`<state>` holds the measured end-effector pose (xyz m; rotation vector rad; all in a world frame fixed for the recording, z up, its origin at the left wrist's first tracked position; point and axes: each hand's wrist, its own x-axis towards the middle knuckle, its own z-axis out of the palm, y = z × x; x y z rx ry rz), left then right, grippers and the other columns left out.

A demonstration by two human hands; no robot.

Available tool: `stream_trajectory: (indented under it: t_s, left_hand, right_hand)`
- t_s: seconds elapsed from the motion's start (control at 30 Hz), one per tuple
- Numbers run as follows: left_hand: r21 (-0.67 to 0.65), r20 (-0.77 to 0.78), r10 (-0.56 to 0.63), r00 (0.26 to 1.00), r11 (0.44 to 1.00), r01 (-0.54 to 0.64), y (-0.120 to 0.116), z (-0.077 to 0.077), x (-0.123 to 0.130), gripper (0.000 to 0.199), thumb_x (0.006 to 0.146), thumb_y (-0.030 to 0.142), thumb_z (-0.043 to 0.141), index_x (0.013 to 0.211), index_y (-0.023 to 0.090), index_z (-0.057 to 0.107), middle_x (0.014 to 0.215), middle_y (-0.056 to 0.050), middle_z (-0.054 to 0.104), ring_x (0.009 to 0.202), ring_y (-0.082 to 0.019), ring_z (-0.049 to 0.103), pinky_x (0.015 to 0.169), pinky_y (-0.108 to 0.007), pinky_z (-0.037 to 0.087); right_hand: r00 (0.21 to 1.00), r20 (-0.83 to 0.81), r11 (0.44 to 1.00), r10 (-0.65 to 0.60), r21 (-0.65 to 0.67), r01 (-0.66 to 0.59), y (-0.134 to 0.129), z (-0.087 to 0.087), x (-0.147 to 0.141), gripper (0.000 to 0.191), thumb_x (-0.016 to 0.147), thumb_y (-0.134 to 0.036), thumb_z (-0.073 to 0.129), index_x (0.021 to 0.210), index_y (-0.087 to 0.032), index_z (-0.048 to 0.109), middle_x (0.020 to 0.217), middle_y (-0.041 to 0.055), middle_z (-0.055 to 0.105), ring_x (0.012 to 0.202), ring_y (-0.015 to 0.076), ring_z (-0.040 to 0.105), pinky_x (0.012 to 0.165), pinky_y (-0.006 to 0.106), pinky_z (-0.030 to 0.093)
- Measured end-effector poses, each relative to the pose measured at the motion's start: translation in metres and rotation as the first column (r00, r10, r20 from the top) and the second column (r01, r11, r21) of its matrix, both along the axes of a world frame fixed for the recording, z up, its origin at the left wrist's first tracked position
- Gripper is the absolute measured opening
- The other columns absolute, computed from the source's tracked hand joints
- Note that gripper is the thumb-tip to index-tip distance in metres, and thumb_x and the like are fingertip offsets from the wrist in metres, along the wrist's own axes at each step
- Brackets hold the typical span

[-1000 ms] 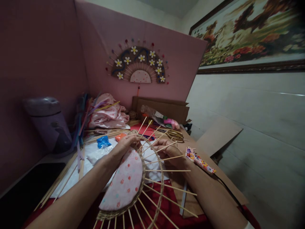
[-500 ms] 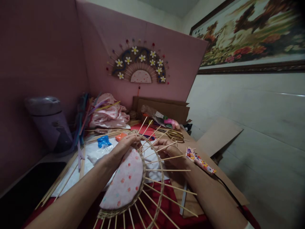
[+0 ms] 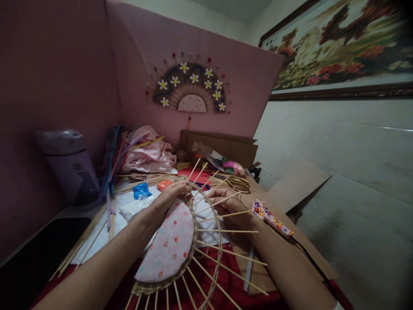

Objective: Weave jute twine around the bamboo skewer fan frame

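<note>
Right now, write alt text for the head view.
The left hand holds a half-round fan of sticks and braided cord; the right hand is at its outer ring. Behind, a similar fan with white flowers hangs on a pink board.

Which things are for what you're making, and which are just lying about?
Seem part of it:
- pink dotted half-circle, in the left hand
- thin sticks, by the right hand
- twine woven across them

Look just lying about:
- purple bottle
- blue packet
- gold scissors

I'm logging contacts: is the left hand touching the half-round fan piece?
Touching. In the head view, the left hand grips the fan piece at its upper end.
</note>
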<state>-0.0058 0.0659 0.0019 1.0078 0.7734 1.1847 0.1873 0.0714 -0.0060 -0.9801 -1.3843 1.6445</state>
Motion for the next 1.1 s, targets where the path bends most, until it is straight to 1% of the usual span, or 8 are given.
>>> stream_trajectory:
  t_s: [0.2, 0.37, 0.47, 0.6, 0.7, 0.87, 1.0, 1.1]
  left_hand:
    - [0.025, -0.018, -0.018, 1.0, 1.0, 0.018, 0.0035, -0.0022, -0.0014, 0.015, 0.062, 0.026, 0.065, 0.068, 0.013, 0.059, 0.056, 0.001, 0.053, 0.047, -0.008, 0.046, 0.047, -0.02, 0.035]
    - [0.016, 0.027, -0.038, 0.999, 0.999, 0.038, -0.0022, 0.0009, -0.0012, 0.012, 0.067, 0.025, 0.062, 0.071, 0.014, 0.061, 0.057, 0.001, 0.053, 0.049, -0.009, 0.048, 0.048, -0.02, 0.036]
    - [0.015, -0.015, -0.057, 0.998, 0.998, 0.057, -0.004, 0.0021, -0.001, 0.014, 0.069, 0.027, 0.06, 0.069, 0.013, 0.061, 0.054, 0.0, 0.054, 0.047, -0.009, 0.047, 0.046, -0.02, 0.035]
    - [0.009, -0.024, -0.016, 1.0, 1.0, 0.016, -0.0028, 0.0028, -0.001, 0.014, 0.067, 0.026, 0.061, 0.07, 0.012, 0.063, 0.056, -0.002, 0.057, 0.047, -0.009, 0.048, 0.046, -0.02, 0.036]
    - [-0.017, -0.022, -0.032, 0.999, 0.999, 0.032, -0.002, 0.0027, -0.001, 0.013, 0.066, 0.025, 0.061, 0.071, 0.013, 0.063, 0.055, -0.001, 0.057, 0.046, -0.009, 0.048, 0.045, -0.02, 0.035]
    - [-0.04, 0.041, 0.008, 0.999, 0.999, -0.006, -0.001, 0.0002, -0.0002, 0.009, 0.064, 0.022, 0.062, 0.067, 0.014, 0.059, 0.054, 0.001, 0.053, 0.047, -0.008, 0.047, 0.047, -0.019, 0.037]
    - [-0.063, 0.021, -0.012, 1.0, 0.998, 0.013, -0.0006, 0.0003, 0.0005, 0.011, 0.063, 0.022, 0.061, 0.07, 0.014, 0.06, 0.056, 0.0, 0.056, 0.047, -0.009, 0.049, 0.047, -0.02, 0.038]
    - [-0.067, 0.035, -0.009, 0.999, 0.998, 0.011, -0.0018, 0.0021, 0.0009, 0.01, 0.063, 0.022, 0.061, 0.069, 0.014, 0.059, 0.056, -0.001, 0.057, 0.047, -0.01, 0.049, 0.047, -0.021, 0.038]
  right_hand:
    - [1.0, -0.004, 1.0, 0.006, 0.013, -0.006, 0.0011, -0.0024, 0.0007, 0.015, 0.063, -0.022, 0.069, 0.073, -0.014, 0.062, 0.048, -0.0076, 0.039, 0.041, 0.0029, 0.024, 0.042, 0.022, 0.011]
    - [1.0, -0.007, 1.0, 0.003, 0.015, -0.003, 0.0004, -0.0014, -0.0002, 0.014, 0.062, -0.021, 0.069, 0.072, -0.014, 0.062, 0.048, -0.0073, 0.04, 0.04, 0.0026, 0.024, 0.041, 0.022, 0.01]
    - [1.0, 0.011, 1.0, -0.004, 0.016, 0.004, -0.0001, -0.0003, -0.0002, 0.014, 0.062, -0.021, 0.069, 0.072, -0.014, 0.062, 0.047, -0.0073, 0.04, 0.04, 0.0027, 0.025, 0.041, 0.021, 0.011]
    - [1.0, 0.017, 1.0, -0.004, 0.016, 0.004, -0.0006, 0.0001, 0.0001, 0.015, 0.062, -0.022, 0.069, 0.072, -0.014, 0.062, 0.047, -0.007, 0.041, 0.041, 0.0029, 0.026, 0.042, 0.022, 0.011]
    - [1.0, 0.023, 1.0, -0.007, 0.015, 0.007, -0.0012, 0.0004, 0.0001, 0.014, 0.062, -0.022, 0.069, 0.071, -0.014, 0.062, 0.048, -0.007, 0.041, 0.041, 0.003, 0.026, 0.042, 0.022, 0.011]
    - [1.0, 0.014, 1.0, 0.011, 0.024, -0.012, -0.0014, -0.0003, 0.0008, 0.013, 0.064, -0.022, 0.068, 0.072, -0.015, 0.062, 0.048, -0.0073, 0.038, 0.041, 0.0031, 0.023, 0.043, 0.023, 0.01]
    - [1.0, 0.027, 0.999, 0.008, 0.038, -0.009, -0.0003, -0.0015, 0.0011, 0.012, 0.064, -0.023, 0.067, 0.072, -0.015, 0.062, 0.047, -0.0074, 0.037, 0.041, 0.0035, 0.022, 0.042, 0.023, 0.01]
    - [0.999, 0.034, 0.999, -0.004, 0.05, 0.002, 0.0002, -0.0016, 0.0007, 0.013, 0.063, -0.023, 0.068, 0.071, -0.014, 0.062, 0.047, -0.0076, 0.036, 0.04, 0.0032, 0.022, 0.042, 0.023, 0.009]
